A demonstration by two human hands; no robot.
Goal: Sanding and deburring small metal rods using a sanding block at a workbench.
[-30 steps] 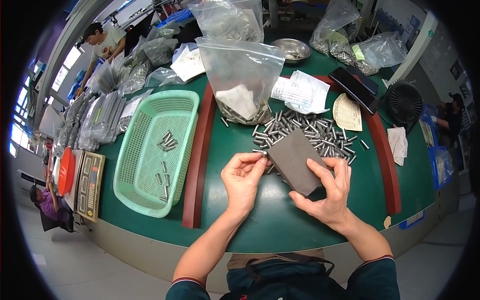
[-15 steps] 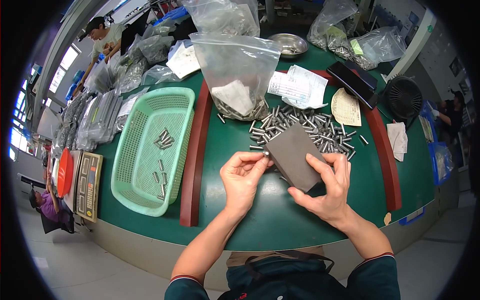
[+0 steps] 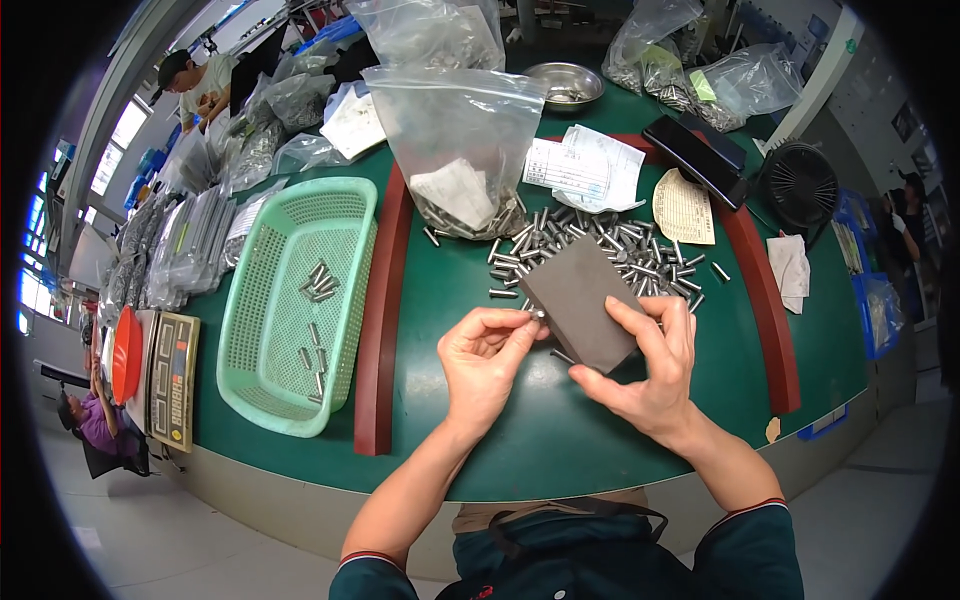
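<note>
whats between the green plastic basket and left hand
In the head view, a long red bar lies between the green perforated plastic basket and the left hand, then bare green tabletop.

Basket [image 3: 270, 415] left on counter [image 3: 560, 440], pins [image 3: 320, 281] inside; block [image 3: 582, 305] right of basket; pin pile [image 3: 640, 258] on block's far side; fan [image 3: 800, 183] far right.

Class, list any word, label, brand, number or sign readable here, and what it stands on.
Texts are described here, not copied.
Tan slip: rows of print, too small to read.
White papers beside it: printed lines, too small to read.
Beige device at the picture's left: bold marks on its panel, not quoted.
Dark shirt: small red mark, too blurred to read.
</note>
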